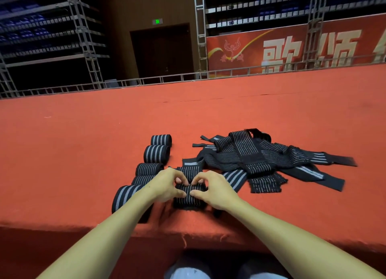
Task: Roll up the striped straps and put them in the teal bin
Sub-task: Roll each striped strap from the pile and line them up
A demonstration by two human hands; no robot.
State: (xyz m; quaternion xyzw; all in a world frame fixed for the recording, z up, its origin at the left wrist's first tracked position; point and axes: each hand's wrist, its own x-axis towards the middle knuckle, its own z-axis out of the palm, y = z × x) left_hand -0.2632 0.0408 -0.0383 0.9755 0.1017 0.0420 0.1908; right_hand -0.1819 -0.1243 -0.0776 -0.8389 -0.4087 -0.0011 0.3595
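A black strap with thin white stripes (189,197) lies partly rolled near the front edge of the red carpeted platform (83,145). My left hand (167,184) and my right hand (213,190) both pinch this roll from either side, fingers curled over its top. The unrolled part of the strap (191,170) stretches away from the roll. To the left, several finished striped rolls (155,153) stand in a curved row. A loose pile of unrolled straps (263,157) lies to the right. No teal bin is in view.
The platform's front edge (188,232) drops off just below my hands. A metal railing (146,81) and scaffolding stand behind the platform, with a red banner (292,49) at the back right. My knees (188,272) show at the bottom.
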